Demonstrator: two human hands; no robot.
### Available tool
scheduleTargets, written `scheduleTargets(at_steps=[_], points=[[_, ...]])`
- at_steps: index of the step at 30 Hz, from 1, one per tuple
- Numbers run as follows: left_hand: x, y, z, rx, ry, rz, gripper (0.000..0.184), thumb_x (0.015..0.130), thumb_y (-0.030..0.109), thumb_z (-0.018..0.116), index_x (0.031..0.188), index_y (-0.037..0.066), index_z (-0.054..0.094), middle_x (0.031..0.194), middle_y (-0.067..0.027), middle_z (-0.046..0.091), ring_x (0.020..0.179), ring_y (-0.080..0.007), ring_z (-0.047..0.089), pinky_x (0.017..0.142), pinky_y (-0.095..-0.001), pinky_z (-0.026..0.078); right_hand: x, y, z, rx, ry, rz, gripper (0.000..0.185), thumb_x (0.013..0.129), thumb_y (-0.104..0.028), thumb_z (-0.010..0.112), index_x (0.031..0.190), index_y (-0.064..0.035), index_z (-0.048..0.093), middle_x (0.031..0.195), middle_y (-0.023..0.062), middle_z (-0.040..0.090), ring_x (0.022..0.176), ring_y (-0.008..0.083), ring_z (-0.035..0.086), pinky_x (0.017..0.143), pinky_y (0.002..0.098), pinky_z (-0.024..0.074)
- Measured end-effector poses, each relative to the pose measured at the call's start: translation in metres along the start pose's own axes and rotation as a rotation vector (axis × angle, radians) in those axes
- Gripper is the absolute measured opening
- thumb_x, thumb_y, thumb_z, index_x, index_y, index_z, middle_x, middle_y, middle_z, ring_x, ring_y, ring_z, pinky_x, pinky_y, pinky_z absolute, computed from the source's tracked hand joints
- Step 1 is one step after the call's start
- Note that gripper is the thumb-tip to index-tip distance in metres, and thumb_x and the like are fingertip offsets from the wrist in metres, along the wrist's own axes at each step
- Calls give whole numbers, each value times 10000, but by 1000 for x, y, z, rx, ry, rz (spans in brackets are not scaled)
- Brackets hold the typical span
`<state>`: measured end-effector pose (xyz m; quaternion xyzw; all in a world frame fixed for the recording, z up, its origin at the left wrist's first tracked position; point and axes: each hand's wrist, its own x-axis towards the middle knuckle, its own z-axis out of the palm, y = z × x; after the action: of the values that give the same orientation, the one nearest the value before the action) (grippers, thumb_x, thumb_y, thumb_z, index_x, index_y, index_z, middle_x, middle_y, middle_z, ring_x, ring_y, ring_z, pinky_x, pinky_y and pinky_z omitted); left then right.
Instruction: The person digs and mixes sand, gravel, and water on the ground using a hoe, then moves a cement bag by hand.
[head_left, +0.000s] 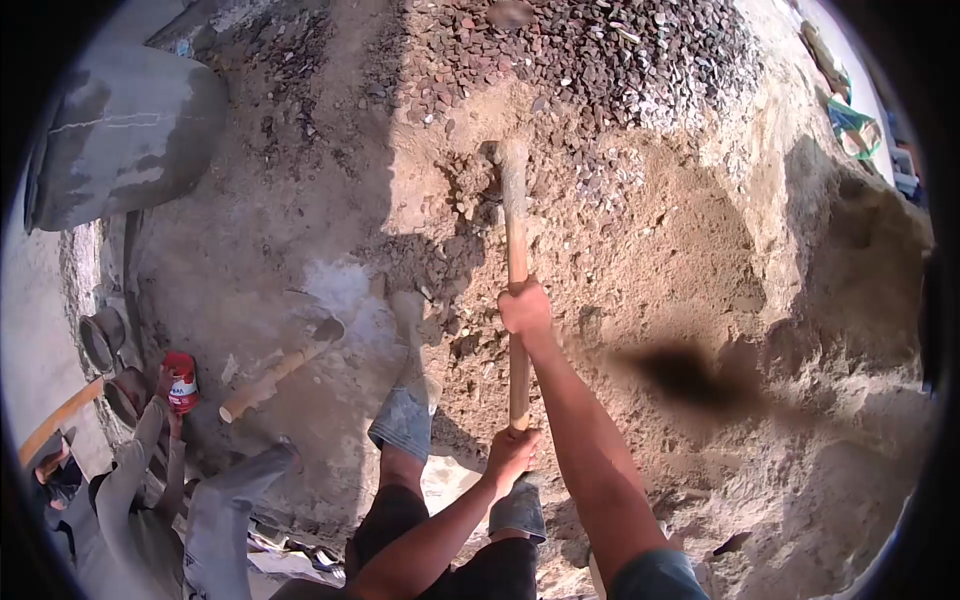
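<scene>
A wooden-handled hoe [518, 250] stretches away from me over the sand and gravel. Its head is mostly hidden in the loose damp mix [470, 190] at the far end. My left hand [511, 458] is closed round the butt of the handle, close to my knees. Farther along, about midway up the handle, my right hand [526, 308] grips it with the fingers wrapped round. Under and beside the handle lies brown sand [650, 250], merging into a heap of dark gravel [590, 60] at the top.
On the left, a second wooden-handled tool [270, 385] lies near white powder [350, 295]. A co-worker [130, 490] at lower left holds a red can [180, 382] beside round pans [102, 340]. A grey container [140, 140] stands upper left. A dark blur [680, 375] covers part of the sand.
</scene>
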<state>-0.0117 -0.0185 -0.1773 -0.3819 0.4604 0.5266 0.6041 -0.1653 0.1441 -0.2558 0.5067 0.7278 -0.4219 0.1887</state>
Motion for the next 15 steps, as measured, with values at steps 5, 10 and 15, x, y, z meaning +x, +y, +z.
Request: scheduleTargets(at_steps=[5, 10, 15], points=[[-26, -109, -57, 531, 122, 326, 224, 884, 210, 689, 825, 4, 626, 594, -43, 616, 504, -146, 610, 469, -289, 488, -86, 122, 43, 448, -11, 232, 178, 822, -135, 656, 865, -8, 538, 581, 43, 527, 470, 146, 535, 435, 321, 437], [-52, -146, -84, 760, 49, 563, 206, 832, 162, 736, 965, 22, 665, 814, -135, 712, 739, -271, 721, 661, -357, 574, -168, 90, -18, 847, 10, 319, 183, 801, 6, 640, 920, -34, 507, 645, 36, 530, 481, 128, 512, 436, 284, 432], [41, 63, -31, 892, 32, 1122, 233, 719, 92, 739, 910, 53, 612, 790, -135, 660, 713, -330, 668, 617, -396, 530, -130, -14, -108, 1195, 221, -440, 136, 868, -19, 605, 931, -55, 490, 667, 48, 517, 531, 128, 492, 495, 293, 435]])
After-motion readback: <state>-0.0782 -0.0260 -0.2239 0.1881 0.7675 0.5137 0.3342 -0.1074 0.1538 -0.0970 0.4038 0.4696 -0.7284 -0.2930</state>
